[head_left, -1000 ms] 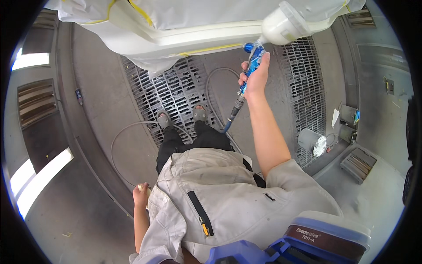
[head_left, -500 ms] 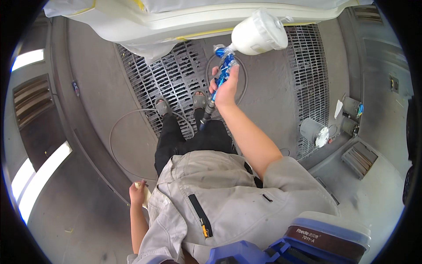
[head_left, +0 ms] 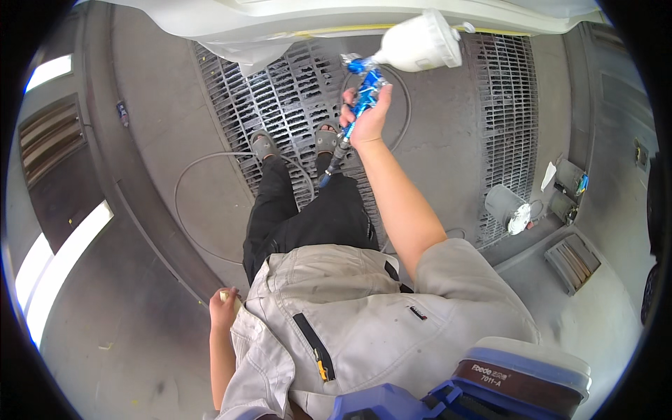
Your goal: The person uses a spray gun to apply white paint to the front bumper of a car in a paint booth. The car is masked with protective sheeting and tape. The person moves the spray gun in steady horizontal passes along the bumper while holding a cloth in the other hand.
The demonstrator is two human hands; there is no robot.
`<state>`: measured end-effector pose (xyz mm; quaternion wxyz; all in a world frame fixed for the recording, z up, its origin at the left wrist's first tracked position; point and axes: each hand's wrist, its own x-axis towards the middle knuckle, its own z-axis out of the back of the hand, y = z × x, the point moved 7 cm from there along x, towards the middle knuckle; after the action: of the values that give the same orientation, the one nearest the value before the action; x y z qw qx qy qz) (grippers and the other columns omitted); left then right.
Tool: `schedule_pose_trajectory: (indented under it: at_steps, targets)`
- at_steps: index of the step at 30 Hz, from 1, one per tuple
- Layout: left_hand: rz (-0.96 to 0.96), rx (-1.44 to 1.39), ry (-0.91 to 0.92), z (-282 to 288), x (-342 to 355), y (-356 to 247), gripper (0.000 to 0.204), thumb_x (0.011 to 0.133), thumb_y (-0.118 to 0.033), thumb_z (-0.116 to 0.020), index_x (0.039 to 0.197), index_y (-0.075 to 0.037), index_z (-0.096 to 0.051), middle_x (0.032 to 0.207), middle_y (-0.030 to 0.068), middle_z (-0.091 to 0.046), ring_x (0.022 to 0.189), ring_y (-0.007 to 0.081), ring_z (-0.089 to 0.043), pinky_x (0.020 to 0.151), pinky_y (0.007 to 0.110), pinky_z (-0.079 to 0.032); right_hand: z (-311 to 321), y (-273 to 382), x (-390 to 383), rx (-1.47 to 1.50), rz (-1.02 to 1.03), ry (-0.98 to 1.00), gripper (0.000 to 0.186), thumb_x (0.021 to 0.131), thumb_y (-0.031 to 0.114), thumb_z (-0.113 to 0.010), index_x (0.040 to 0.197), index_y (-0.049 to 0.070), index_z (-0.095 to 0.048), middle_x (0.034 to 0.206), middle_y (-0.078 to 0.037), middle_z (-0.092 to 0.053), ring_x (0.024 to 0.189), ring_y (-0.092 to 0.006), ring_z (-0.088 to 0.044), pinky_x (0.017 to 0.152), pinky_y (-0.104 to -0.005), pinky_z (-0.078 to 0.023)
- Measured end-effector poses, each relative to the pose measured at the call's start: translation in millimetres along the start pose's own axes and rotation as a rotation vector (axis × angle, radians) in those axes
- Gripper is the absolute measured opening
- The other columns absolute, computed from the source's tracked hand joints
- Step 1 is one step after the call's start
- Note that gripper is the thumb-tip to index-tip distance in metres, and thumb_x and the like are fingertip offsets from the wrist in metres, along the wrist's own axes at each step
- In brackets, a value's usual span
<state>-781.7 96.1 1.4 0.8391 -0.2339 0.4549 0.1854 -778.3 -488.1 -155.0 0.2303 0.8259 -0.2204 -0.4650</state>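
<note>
A spray gun (head_left: 369, 87) is clasped in the right grip (head_left: 367, 124) and a pale item (head_left: 225, 296) in the left grip (head_left: 223, 313), while the panel (head_left: 315, 17) at top is still taped, coverage unclear.

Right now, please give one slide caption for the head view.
A right hand holds a blue spray gun with a white cup above the floor.

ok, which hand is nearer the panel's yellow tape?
Right: right hand, gripping blue spray gun, is out toward the tape; left hand is back at the person's side.

Grey floor with grating, hose (head_left: 176, 196), bucket (head_left: 499, 203)
</note>
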Motion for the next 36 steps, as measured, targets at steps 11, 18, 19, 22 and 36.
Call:
schedule_pose_trajectory:
  at_steps: [11, 18, 19, 22, 36]
  targets:
    - [-0.135, 0.031, 0.030, 0.7, 39.5, -14.9, 0.024, 0.095, -0.023, -0.071, 0.089, 0.001, -0.069, 0.078, 0.0068, -0.072, 0.069, 0.0140, -0.066, 0.067, 0.029, -0.053, -8.9, 75.8, -42.2, -0.009, 0.074, 0.160, 0.074, 0.095, 0.076, -0.029, 0.093, 0.005, -0.051, 0.080, -0.005, -0.056, 0.046, -0.0120, -0.040, 0.045, -0.0294, -0.033]
    - [-0.347, 0.200, -0.026, 3.9, 58.6, -88.7, 0.027, 0.096, -0.025, -0.070, 0.089, 0.001, -0.070, 0.078, 0.0068, -0.073, 0.071, 0.0142, -0.067, 0.068, 0.030, -0.053, 2.6, 143.0, -61.6, -0.205, 0.414, -0.259, 0.061, 0.100, 0.066, -0.035, 0.094, 0.008, -0.050, 0.074, -0.003, -0.053, 0.043, -0.0104, -0.040, 0.038, -0.0280, -0.033]
    - [-0.356, 0.189, -0.026, 1.5, 62.7, -94.0, 0.027, 0.095, -0.025, -0.070, 0.089, 0.000, -0.070, 0.079, 0.0069, -0.073, 0.071, 0.0143, -0.067, 0.068, 0.030, -0.053, 0.1, 147.3, -65.5, -0.203, 0.379, -0.248, 0.062, 0.099, 0.068, -0.034, 0.095, 0.008, -0.050, 0.074, -0.003, -0.053, 0.043, -0.0104, -0.039, 0.039, -0.0279, -0.033]
    - [-0.354, 0.205, -0.053, -3.6, 76.6, -101.0, 0.026, 0.095, -0.025, -0.071, 0.089, 0.000, -0.070, 0.079, 0.0069, -0.073, 0.071, 0.0149, -0.067, 0.068, 0.031, -0.053, -15.3, 156.4, -74.4, -0.096, 0.079, 0.042, 0.065, 0.096, 0.073, -0.034, 0.098, 0.010, -0.051, 0.076, -0.004, -0.054, 0.044, -0.0102, -0.038, 0.040, -0.0273, -0.030]
    - [-0.268, 0.168, -0.114, 13.7, 63.6, -36.8, 0.027, 0.092, -0.026, -0.073, 0.093, 0.001, -0.072, 0.083, 0.0080, -0.073, 0.073, 0.0164, -0.066, 0.070, 0.032, -0.053, -34.9, 199.8, -52.9, -0.169, 0.365, -0.237, 0.061, 0.101, 0.062, -0.036, 0.127, 0.010, -0.053, 0.075, -0.004, -0.048, 0.044, -0.0100, -0.036, 0.037, -0.0265, -0.032]
